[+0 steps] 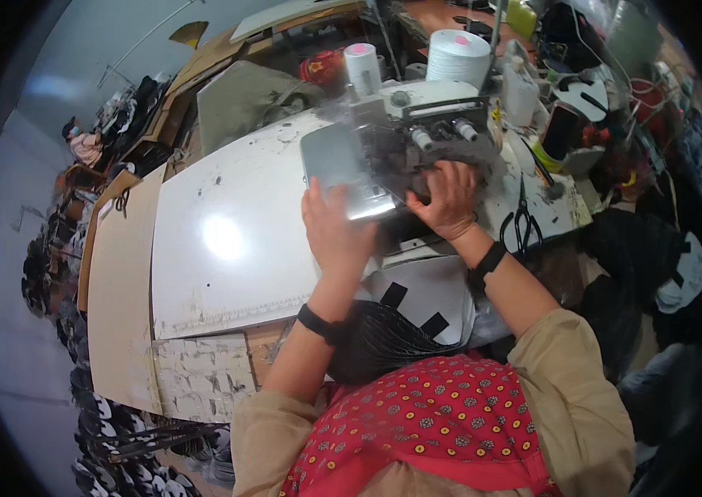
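Note:
A sewing machine point(442, 112) stands on the white table, its head in front of me. My left hand point(337, 228) is smeared by motion at the near edge of the machine's grey side plate point(330, 153), and its fingers are hard to make out. My right hand point(450, 199) is at the front of the machine, fingers curled and thumb bent in over a dark part. Whatever lies between those fingers is hidden. Below my hands, a black piece with white stitch lines point(380, 340) and white pieces with black strips point(442, 290) lie against my apron.
Two white thread cones point(457, 56) stand behind the machine. Black-handled thread snips point(521, 217) lie right of my right hand, near a phone point(562, 131) in a holder. The white tabletop point(226, 199) extends left. Dark fabric piles point(624, 257) sit at right; another person point(84, 145) is far left.

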A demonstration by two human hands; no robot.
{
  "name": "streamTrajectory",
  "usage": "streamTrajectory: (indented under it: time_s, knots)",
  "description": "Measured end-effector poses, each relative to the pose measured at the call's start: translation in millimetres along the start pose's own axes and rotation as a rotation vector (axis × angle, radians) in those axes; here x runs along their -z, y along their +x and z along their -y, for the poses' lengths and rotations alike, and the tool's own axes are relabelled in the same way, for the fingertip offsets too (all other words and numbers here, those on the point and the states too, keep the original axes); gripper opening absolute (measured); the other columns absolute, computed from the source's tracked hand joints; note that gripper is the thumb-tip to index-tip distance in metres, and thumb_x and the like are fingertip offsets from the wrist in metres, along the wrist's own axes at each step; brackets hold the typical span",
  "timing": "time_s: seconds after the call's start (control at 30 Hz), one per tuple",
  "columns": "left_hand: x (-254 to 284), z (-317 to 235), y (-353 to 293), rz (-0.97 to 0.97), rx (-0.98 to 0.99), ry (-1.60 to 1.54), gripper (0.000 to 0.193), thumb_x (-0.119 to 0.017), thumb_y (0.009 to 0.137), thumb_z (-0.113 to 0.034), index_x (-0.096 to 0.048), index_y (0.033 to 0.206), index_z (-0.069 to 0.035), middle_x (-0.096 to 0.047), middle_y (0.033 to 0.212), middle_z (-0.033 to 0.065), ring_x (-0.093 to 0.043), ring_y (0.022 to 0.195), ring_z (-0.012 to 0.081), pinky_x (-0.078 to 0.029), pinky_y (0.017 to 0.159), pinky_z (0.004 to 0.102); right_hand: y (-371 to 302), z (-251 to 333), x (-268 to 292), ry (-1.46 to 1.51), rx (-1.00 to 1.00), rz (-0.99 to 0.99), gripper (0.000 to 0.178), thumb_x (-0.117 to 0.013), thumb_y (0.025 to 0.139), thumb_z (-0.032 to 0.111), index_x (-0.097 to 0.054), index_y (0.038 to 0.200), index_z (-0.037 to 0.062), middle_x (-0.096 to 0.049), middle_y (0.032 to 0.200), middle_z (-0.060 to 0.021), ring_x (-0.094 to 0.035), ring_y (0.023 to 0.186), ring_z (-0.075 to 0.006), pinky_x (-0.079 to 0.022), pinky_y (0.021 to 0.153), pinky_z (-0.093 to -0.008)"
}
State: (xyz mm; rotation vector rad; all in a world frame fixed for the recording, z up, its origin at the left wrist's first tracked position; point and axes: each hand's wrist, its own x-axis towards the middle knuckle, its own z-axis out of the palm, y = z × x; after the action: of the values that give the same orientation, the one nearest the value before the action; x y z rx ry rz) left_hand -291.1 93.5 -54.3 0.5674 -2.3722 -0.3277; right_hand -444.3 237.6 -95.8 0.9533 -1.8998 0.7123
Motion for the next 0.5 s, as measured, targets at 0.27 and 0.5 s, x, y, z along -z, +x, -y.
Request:
streamTrajectory:
  time_s: [0.27, 0.5]
  knots:
    - [52.9, -35.9, -63.4, 0.701, -0.848, -0.395, 0.022, -0.07, 0.078, -0.018, -0.062, 0.096, -0.009, -0.062, 0.084, 0.0084, -0.063, 0.083, 0.0306, -0.051, 0.071, 0.042, 1.0, -2.5, 4.7, 0.007, 0.161, 0.019, 0.035, -0.074, 0.068, 0.019, -0.061, 0.1, 0.0165, -0.054, 0.098, -0.004, -0.055, 0.094, -0.0239, -0.039, 0.091, -0.0436]
    - [91.2, 0.4, -131.0, 0.544, -0.668, -0.278, 0.034, -0.075, 0.082, -0.031, -0.053, 0.062, -0.014, -0.054, 0.065, 0.0031, -0.058, 0.064, 0.0251, -0.043, 0.062, 0.0385, -21.8, 7.4, 54.3, 0.115, 0.164, 0.069, 0.029, -0.075, 0.065, 0.011, -0.065, 0.092, 0.0145, -0.055, 0.092, -0.0027, -0.055, 0.091, -0.0244, -0.039, 0.089, -0.0427]
